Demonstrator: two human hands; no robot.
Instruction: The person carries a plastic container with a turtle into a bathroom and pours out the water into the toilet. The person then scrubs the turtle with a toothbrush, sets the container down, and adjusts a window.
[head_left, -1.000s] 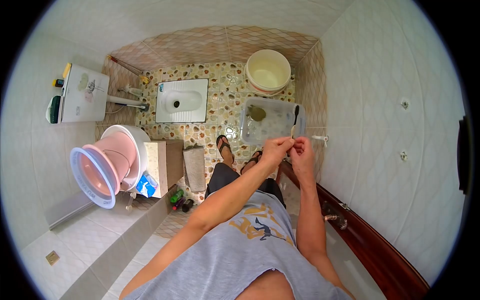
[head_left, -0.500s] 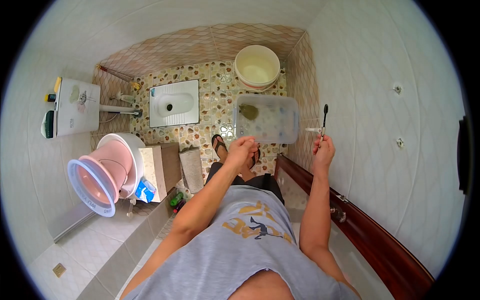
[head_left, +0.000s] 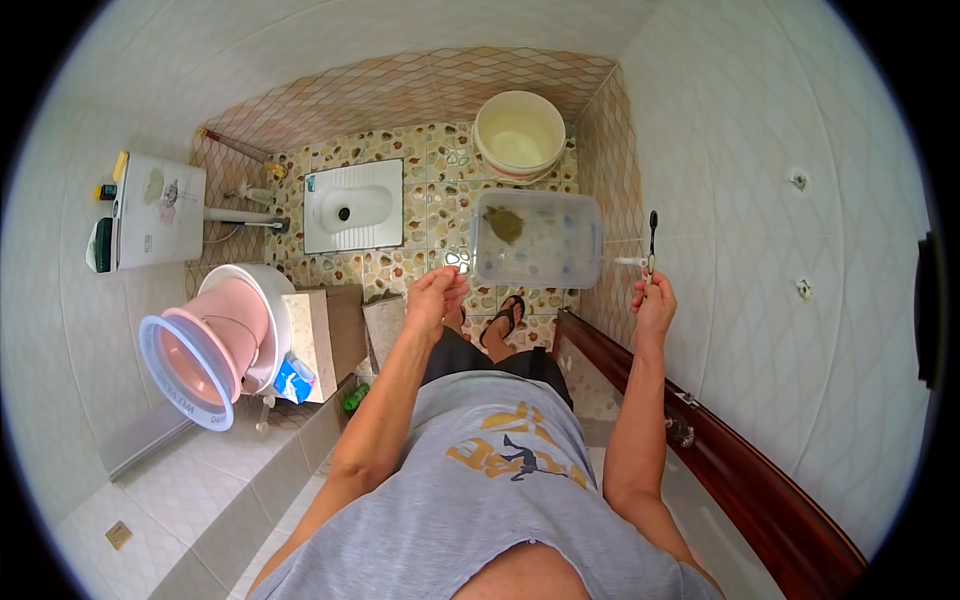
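My left hand [head_left: 437,296] is raised in front of me, left of the clear plastic tub [head_left: 540,278], with its fingers curled together. Whether anything small is pinched there, I cannot make out. At the right, my right hand [head_left: 654,304] grips a slim black-tipped stick [head_left: 653,235] upright near the wall; its exact kind is too small to tell. The tub stands on the floor and seems to hold shallow water. An olive-brown, turtle-like shape [head_left: 503,225] lies in its left part, apart from both hands.
A cream bucket [head_left: 520,130] stands behind the tub. Left of it is a squat toilet [head_left: 352,205]. Pink and blue basins [head_left: 230,320] are stacked by a ledge at the left. A dark red wooden edge [head_left: 700,425] runs along my right side.
My left hand has moved left, away from the tub's front edge. My right hand still grips the stick in nearly the same place. My feet have shifted slightly.
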